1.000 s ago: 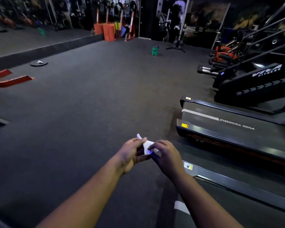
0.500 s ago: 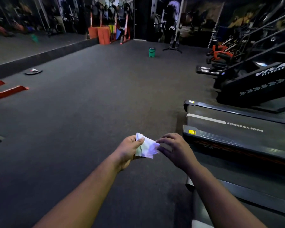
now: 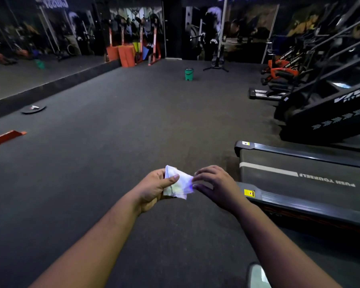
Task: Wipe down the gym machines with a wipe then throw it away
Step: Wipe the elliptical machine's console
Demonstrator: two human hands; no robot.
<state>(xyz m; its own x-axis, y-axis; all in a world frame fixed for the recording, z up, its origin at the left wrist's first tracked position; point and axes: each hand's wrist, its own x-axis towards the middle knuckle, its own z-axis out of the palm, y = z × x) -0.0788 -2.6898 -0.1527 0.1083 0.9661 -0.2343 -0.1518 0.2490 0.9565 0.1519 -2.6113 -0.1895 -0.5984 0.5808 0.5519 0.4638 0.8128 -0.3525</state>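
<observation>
Wipe [image 3: 178, 185] crumpled, held mid-air over floor [image 3: 112, 142], pinched by left hand [image 3: 154, 189], thumb on top. Right hand [image 3: 214, 187] fingertips touch wipe's right edge, loosely curled. Green bin [image 3: 189, 74] far ahead, well apart; treadmill [image 3: 299, 183] just right. Judged: disposal walk next.

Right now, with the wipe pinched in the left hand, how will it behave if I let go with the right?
The wipe looks crumpled and limp, so it will likely droop from the left hand rather than hold shape. It seems light; the thumb pinch alone probably holds it. The right hand only touches its edge with its fingertips, so letting go should shift little.
</observation>
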